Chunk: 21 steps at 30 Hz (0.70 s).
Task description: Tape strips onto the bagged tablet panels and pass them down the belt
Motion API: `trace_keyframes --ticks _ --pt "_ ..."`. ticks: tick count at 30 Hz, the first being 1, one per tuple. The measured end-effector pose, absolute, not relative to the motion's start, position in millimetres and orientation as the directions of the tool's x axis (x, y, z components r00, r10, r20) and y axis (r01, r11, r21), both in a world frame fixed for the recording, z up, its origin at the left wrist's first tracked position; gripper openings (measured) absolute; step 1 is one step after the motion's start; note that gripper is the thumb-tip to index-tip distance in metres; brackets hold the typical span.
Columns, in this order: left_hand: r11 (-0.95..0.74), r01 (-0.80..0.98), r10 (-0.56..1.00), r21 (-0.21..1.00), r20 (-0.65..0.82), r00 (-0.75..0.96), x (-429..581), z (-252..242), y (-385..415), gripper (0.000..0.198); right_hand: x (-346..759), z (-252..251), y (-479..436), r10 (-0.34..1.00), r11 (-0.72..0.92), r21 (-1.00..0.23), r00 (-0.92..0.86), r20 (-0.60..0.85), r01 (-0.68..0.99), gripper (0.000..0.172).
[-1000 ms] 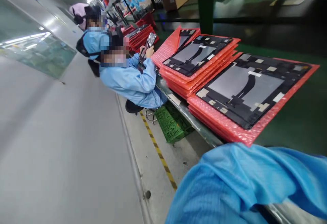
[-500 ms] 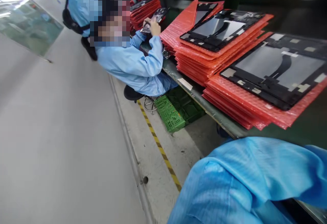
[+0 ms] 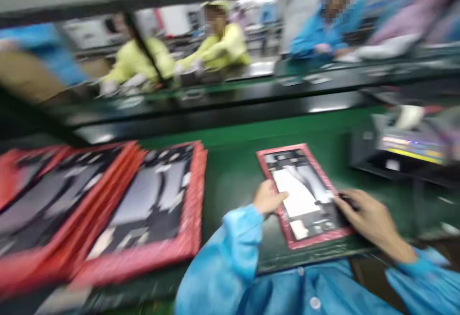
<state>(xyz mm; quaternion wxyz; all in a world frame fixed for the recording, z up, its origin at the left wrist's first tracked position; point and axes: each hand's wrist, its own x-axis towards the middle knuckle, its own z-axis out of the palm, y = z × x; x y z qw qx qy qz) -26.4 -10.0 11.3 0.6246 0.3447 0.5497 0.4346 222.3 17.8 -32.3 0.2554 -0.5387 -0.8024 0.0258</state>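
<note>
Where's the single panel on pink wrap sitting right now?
Head view, right of centre: the panel lies on the green belt, between the left hand and right hand, right of the stacked panels.

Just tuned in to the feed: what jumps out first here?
First the panel on red bubble wrap, at centre on the green belt, with the left hand at its left edge and the right hand on its right edge. To the left lie stacks of like panels in red wrap; across the belt, blurred, sit people in yellow coats.
</note>
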Motion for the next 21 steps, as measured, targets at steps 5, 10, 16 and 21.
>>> trace_keyframes --ticks 5,10,16,21 --pt "0.404 0.060 0.899 0.913 -0.408 0.157 -34.9 -15.1 20.9 0.046 282.1 -27.5 20.8 0.937 0.047 -0.871 0.279 0.208 0.489 0.028" --pt "0.426 0.127 0.883 0.896 -0.442 0.160 -34.8 -20.0 21.0 0.056 299.4 -10.7 42.8 0.883 -0.011 -0.944 0.439 -0.163 -0.329 0.029" --pt "0.329 0.392 0.936 0.859 -0.351 -0.017 -36.0 -15.8 32.2 0.072 288.8 -1.8 78.0 0.893 -0.013 -0.811 0.357 -0.273 -0.585 0.028" --pt "-0.021 0.875 0.988 0.484 0.146 -0.057 -31.4 -10.4 16.0 0.040 285.2 -8.0 90.6 0.875 0.116 -0.802 0.442 -0.196 -0.586 0.020"
